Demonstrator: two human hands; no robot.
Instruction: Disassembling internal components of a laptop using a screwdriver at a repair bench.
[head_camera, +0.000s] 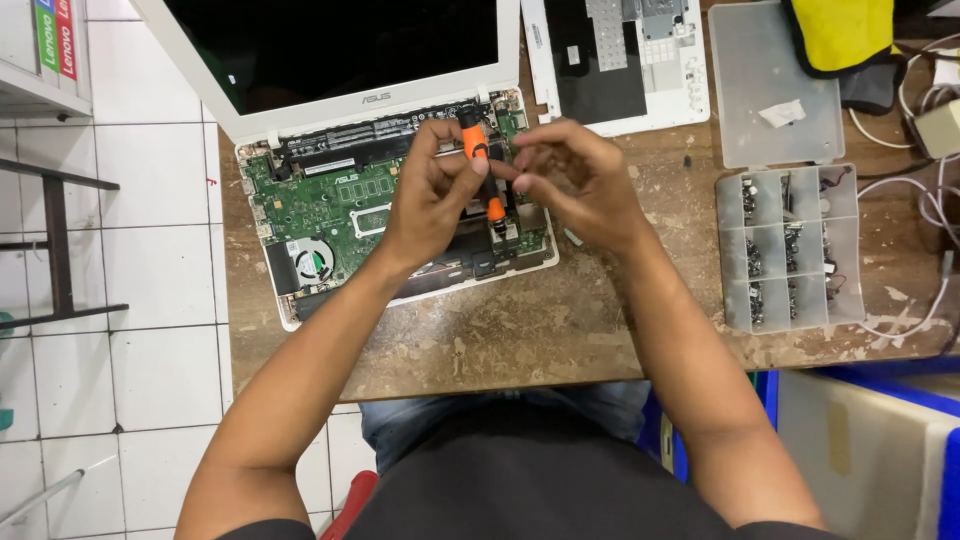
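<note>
Worn wooden table (560, 330), front edge running just above a lap in dark clothing; white tiled floor (150, 330) beyond its left edge.

Opened white laptop (400, 190) on the left half of the table, the landmark for all that follows. Dark screen (330, 45) tipped back towards the far edge; base without its cover, green circuit board (340, 205) and round fan (314, 263) exposed. Left side of the base almost flush with the table's left edge; front corner set back from the table's front edge, leaving a broad bare strip of wood between laptop and lap.

Right of the laptop, at the far edge: removed white cover panel (625, 70), inner side up. Further right: clear parts box (785, 245), lid folded back, compartments holding small dark screws, close to the table's right front edge. Bare wood between laptop and box.

Left hand (430, 195) above the right half of the base, fingers curled closed around the orange-and-black handle of a screwdriver (484, 165), shaft pointing down to the board near the base's right front corner. Right hand (575, 180) just right of it, over the base's right edge, fingers loosely bent, thumb and forefinger pinched near the handle; whether anything small is held there cannot be told.
</note>
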